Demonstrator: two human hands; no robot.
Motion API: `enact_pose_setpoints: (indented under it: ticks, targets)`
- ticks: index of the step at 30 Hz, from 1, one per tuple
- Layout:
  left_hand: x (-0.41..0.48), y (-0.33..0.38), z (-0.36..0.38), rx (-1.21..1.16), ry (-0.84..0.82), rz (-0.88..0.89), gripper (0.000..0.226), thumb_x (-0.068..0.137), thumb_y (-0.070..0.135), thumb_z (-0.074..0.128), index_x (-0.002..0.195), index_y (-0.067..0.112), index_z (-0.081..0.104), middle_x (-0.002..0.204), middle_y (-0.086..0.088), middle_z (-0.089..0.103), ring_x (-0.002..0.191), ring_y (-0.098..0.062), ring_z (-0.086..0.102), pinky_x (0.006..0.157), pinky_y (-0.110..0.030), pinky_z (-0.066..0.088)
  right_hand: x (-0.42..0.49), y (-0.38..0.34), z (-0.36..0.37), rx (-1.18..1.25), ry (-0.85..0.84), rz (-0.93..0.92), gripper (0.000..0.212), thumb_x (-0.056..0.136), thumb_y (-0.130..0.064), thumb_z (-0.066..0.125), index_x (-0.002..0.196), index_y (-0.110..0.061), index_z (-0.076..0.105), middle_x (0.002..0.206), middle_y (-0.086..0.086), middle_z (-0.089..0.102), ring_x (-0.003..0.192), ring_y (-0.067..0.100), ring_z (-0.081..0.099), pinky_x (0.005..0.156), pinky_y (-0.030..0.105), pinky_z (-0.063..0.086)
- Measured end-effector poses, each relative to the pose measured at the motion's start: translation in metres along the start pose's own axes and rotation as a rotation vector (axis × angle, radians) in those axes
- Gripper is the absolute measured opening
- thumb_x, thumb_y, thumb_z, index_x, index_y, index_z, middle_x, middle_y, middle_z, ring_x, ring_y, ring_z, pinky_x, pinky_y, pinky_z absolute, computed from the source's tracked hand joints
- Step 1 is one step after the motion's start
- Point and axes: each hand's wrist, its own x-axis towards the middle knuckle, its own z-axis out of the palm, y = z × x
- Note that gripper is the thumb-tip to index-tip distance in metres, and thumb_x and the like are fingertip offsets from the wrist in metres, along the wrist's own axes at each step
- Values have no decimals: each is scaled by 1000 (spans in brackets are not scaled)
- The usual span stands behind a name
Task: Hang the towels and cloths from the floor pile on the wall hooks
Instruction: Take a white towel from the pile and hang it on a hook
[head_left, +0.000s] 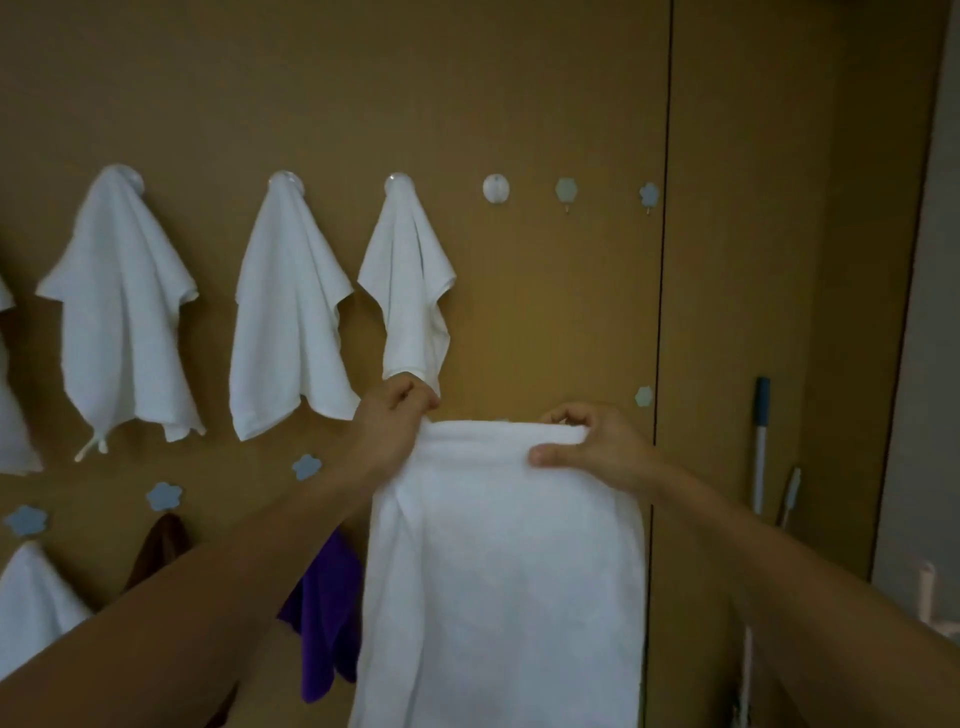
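Towel: a white towel is held flat in front of the wall. Its top edge is level and the rest drops out of frame at 6 o'clock. It is on no hook yet.
Left hand: the left hand has its fingers curled round the towel's top corner at 11 o'clock, bunching it.
Right hand: the right hand pinches the top edge at 1 o'clock, thumb in front and fingers behind. The two grips keep the edge taut, probably to find a spot to hook.
Round hook: the round hook is bare at 12 o'clock from the towel. It is next in the row, so it is the likely target (the small hooks at its 3 o'clock are bare too).
Hung towels: three hung towels sit at 10 to 11 o'clock, each caught mid-cloth so its corners fall free.
Lower row: a purple cloth and a brown cloth hang at 8 to 9 o'clock, partly behind the left arm.
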Motion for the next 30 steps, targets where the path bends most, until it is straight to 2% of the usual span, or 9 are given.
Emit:
enact_pose_setpoints:
  ticks: [2, 4, 7, 9, 12, 17, 21, 24, 30]
  targets:
    - [24, 3, 3, 53, -174, 42, 20, 80, 45, 67, 74, 26, 68, 77, 15, 66, 76, 0, 60, 66, -13, 41, 21, 0, -5, 5, -24, 8, 33, 57, -53, 86, 79, -31, 74, 79, -13, 73, 69, 4, 69, 57, 20, 54]
    - [46, 5, 6, 179, -337, 95, 37, 64, 66, 73, 76, 31, 72, 74, 17, 65, 71, 4, 59, 59, -7, 40, 46, -1, -10, 9, 78, -10, 25, 69, -48, 81, 72, -24, 73, 71, -5, 72, 61, 9, 67, 52, 23, 50]
    - [79, 9, 15, 285, -461, 137, 29, 68, 59, 74, 62, 32, 71, 58, 15, 60, 56, 2, 55, 50, -10, 36, 82, -2, -15, -8, 218, -73, 34, 78, -46, 75, 75, -13, 70, 71, 3, 68, 61, 15, 63, 54, 28, 48]
    - [101, 10, 20, 232, -406, 139, 31, 78, 53, 70, 58, 29, 71, 55, 11, 61, 52, 0, 56, 49, -11, 39, 105, -3, -15, 7, 284, -116, 38, 82, -42, 73, 77, -4, 66, 71, 1, 62, 59, 11, 57, 54, 26, 44]
    - [134, 11, 28, 180, -280, 127, 40, 86, 51, 62, 64, 19, 70, 57, 10, 63, 51, 0, 58, 48, -10, 39, 141, -5, -15, 36, 346, -141, 32, 87, -37, 69, 70, -11, 61, 65, -5, 57, 52, 2, 50, 49, 17, 40]
    - [190, 11, 51, 277, -126, 206, 30, 93, 43, 54, 83, 20, 71, 83, 11, 67, 79, -8, 61, 65, -22, 47, 207, 1, -26, 258, 399, -184, 22, 86, -27, 71, 67, -18, 64, 57, -13, 60, 52, 1, 52, 48, 15, 40]
    - [236, 18, 74, 293, 4, 192, 40, 93, 40, 55, 63, 14, 59, 62, 0, 56, 59, -14, 53, 53, -25, 38, 261, 7, -45, 292, 440, -231, 26, 85, -29, 72, 62, -20, 62, 54, -14, 58, 50, -1, 50, 47, 15, 39]
    - [275, 29, 96, 307, 113, 210, 43, 93, 39, 54, 57, 17, 45, 55, 6, 44, 52, -10, 42, 51, -25, 30, 305, 8, -65, 256, 477, -267, 27, 85, -34, 70, 71, -12, 65, 63, -6, 59, 57, 6, 51, 53, 22, 40]
    - [355, 51, 118, 253, 267, 259, 37, 93, 34, 55, 64, 11, 56, 60, 3, 50, 54, -10, 44, 52, -27, 34, 387, -11, -102, 19, 601, -360, 30, 88, -39, 62, 84, -10, 66, 82, 4, 67, 80, 24, 63, 74, 39, 51]
